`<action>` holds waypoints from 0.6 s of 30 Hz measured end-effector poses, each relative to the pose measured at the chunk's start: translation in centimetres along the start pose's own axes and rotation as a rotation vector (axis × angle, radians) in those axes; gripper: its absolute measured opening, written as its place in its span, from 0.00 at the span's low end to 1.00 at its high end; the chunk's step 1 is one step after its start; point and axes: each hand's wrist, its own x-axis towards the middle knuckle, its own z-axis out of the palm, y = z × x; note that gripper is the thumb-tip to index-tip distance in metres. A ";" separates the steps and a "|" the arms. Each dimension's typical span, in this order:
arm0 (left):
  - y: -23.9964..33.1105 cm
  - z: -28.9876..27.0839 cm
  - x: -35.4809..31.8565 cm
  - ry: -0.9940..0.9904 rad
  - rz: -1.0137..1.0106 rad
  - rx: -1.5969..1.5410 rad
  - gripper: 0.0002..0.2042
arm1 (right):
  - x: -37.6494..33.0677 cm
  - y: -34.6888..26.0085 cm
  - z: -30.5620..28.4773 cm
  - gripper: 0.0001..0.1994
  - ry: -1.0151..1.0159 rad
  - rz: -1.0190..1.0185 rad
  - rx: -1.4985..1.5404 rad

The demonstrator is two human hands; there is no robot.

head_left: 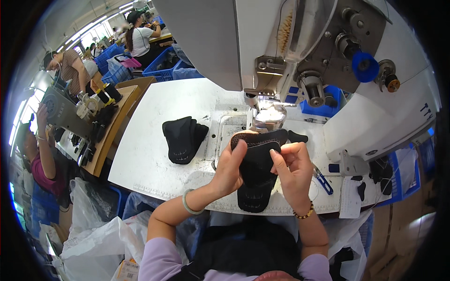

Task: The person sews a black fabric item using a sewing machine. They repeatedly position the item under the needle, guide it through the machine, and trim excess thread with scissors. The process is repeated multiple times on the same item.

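Observation:
A black fabric piece (255, 161) is held up in front of the sewing machine's needle area (253, 110). My left hand (230, 166) grips its left side, thumb on top. With thumb and fingers closed, my right hand (294, 171) pinches its upper right edge. Along the top, a curved dark strip (258, 137) with a mesh-like surface meets the panel; whether the two are joined I cannot tell. Below my hands, near the table's front edge, lies another black padded piece (253, 200), partly covered. Left of the needle area rests an overlapping pile of similar black pieces (180, 143).
Blue-handled snips (323, 181) lie right of my right hand. A small black piece (297, 136) sits by the machine base. Blue bins (164, 64) stand behind the white table (140, 154). Plastic bags (108, 246) hang at front left. Other people work at the left.

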 end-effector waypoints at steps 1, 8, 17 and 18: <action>-0.2 -0.3 0.0 -0.025 0.047 0.131 0.15 | 0.0 0.4 0.2 0.08 0.020 -0.038 -0.016; -0.8 -1.5 0.6 0.015 0.095 0.370 0.11 | 0.5 2.4 0.8 0.08 0.046 -0.101 -0.039; -0.7 -2.0 0.9 0.027 0.083 0.397 0.11 | 0.7 2.9 1.1 0.08 0.058 -0.062 -0.046; -0.7 -2.0 0.9 0.032 0.080 0.399 0.11 | 0.8 3.0 1.1 0.08 0.055 -0.057 -0.056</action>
